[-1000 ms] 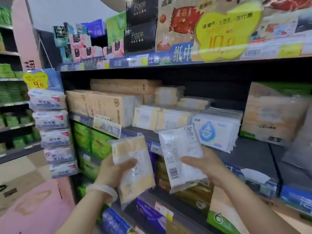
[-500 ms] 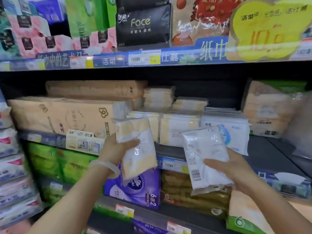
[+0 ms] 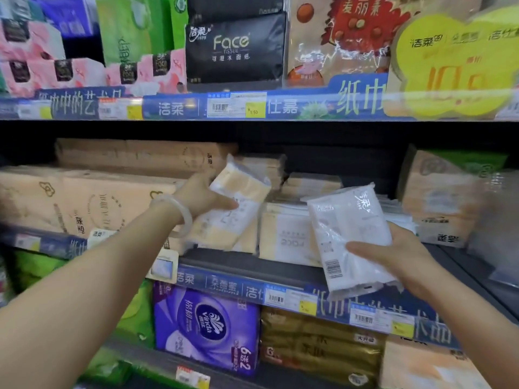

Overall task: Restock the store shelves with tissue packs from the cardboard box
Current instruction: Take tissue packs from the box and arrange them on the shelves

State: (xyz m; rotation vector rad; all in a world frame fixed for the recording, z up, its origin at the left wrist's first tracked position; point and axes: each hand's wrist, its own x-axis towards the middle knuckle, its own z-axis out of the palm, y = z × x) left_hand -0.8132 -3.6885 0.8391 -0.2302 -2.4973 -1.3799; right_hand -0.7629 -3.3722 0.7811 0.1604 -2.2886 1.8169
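Dark metal shelf, flat and matte, with a glossy blue price strip along its front lip, just below both sets of fingers. Long tan bundles in crinkled film, blocky and rectangular, left of the left fingers. Purple pack, shiny and square-cornered, below the left fingers on the next shelf down. Black pack, soft-edged with pale lettering, well above the fingers on the upper shelf. Stacked cream packs, flat slabs in clear wrap, standing between the two sets of fingers at the shelf front.

Cream pack, a soft rectangular pillow in glossy film, tilted with its top leaning into the shelf, lower end just above the shelf lip, gripped by the left hand: thumb across its face, other fingers hidden behind. White pack, crinkly translucent plastic with a barcode near its bottom, held upright in front of the shelf lip by the right hand, thumb pressed on the front, fingers curled behind. Smooth pale bangle, round, on the left wrist.
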